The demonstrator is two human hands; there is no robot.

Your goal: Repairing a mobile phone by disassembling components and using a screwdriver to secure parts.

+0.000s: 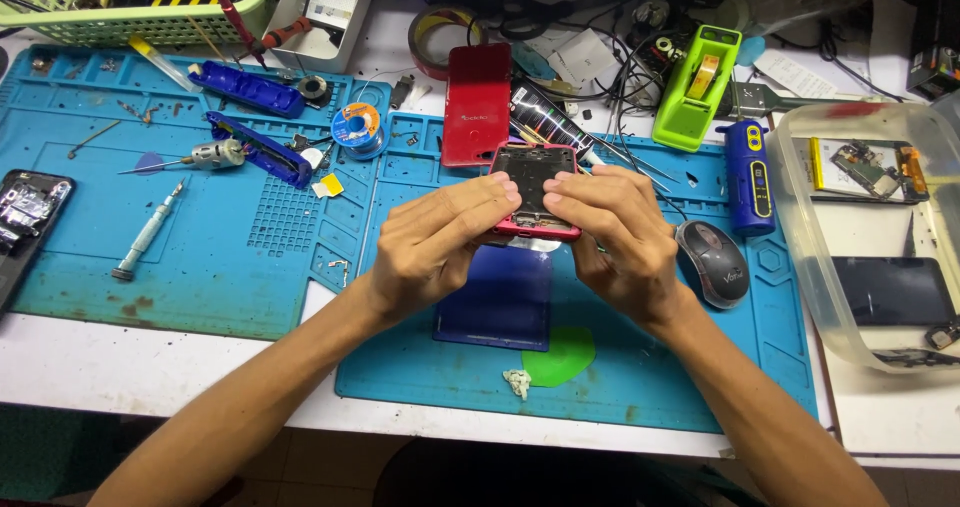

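Above two blue mats (pixel 420 387), left hand (pixel 430 247) and right hand (pixel 620 237) each grip one opened red phone (pixel 535 192).

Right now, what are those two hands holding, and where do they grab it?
Both hands hold an opened red phone frame. The left hand and right hand pinch its near end, fingers over its top face.

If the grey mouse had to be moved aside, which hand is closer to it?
Probably the right hand. It holds the opened red phone together with the left hand, yet the grey mouse lies just beside its wrist, while the left would have to cross over.
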